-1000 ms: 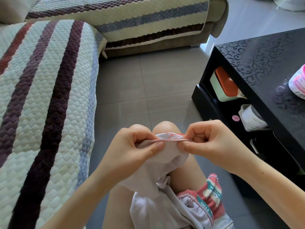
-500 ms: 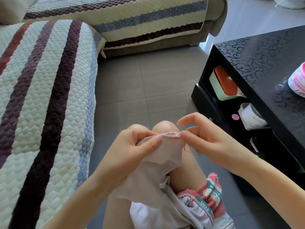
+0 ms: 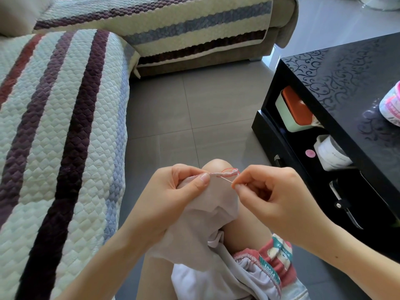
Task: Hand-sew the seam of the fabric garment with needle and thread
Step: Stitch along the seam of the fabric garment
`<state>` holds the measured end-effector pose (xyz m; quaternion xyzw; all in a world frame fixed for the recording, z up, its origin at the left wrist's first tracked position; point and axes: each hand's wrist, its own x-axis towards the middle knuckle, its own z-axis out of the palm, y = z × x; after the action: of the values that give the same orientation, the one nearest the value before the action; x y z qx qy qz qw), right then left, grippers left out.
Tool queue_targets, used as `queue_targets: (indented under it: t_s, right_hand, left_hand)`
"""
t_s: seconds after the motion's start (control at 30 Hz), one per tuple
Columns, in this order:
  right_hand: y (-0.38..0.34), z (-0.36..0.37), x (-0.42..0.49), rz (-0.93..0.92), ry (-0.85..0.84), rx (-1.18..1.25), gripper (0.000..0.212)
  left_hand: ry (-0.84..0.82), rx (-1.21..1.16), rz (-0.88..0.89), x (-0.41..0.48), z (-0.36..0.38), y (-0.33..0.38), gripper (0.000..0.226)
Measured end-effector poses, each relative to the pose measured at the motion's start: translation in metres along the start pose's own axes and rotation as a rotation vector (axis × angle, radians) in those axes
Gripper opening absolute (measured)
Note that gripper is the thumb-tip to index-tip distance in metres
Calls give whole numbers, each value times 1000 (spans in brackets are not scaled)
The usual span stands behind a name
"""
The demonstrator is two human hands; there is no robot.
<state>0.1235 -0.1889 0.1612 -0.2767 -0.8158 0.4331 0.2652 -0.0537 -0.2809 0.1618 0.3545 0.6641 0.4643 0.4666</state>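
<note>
A striped quilted sofa cover (image 3: 60, 131) fills the left. The left hand (image 3: 173, 198) is closed, thumb pinching the pale garment (image 3: 207, 215) by its seam edge (image 3: 218, 174) above the knee. Red thread (image 3: 230, 169) loops over that edge. The right hand (image 3: 272, 195) pinches the needle (image 3: 227, 180), its tip at the seam. Waistband lettering is too blurred to read. A pink-labelled tub (image 3: 390, 105) stands on the black table (image 3: 346, 79); its writing is illegible.

The right hand (image 3: 268, 191) hides most of the needle (image 3: 227, 180).
</note>
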Motion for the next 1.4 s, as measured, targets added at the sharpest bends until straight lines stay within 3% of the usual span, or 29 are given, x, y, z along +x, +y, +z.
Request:
queue_targets:
  t_s: [0.33,0.77,1.07,1.4]
  right_hand:
    - [-2,1,3,-4,-17,-32,12]
    - [-4,1,13,-5,-123,-147,13]
    - [-5,-8,7,90,-110,184,14]
    - [-5,-18,11,257,-194,559,10]
  left_hand:
    - [-16,118,95,0,-1,3,26]
    - [28,477,339,-2,1,1,28]
    - [15,418,226,-4,2,9,21]
    - [-139,142,131,-4,1,9,31]
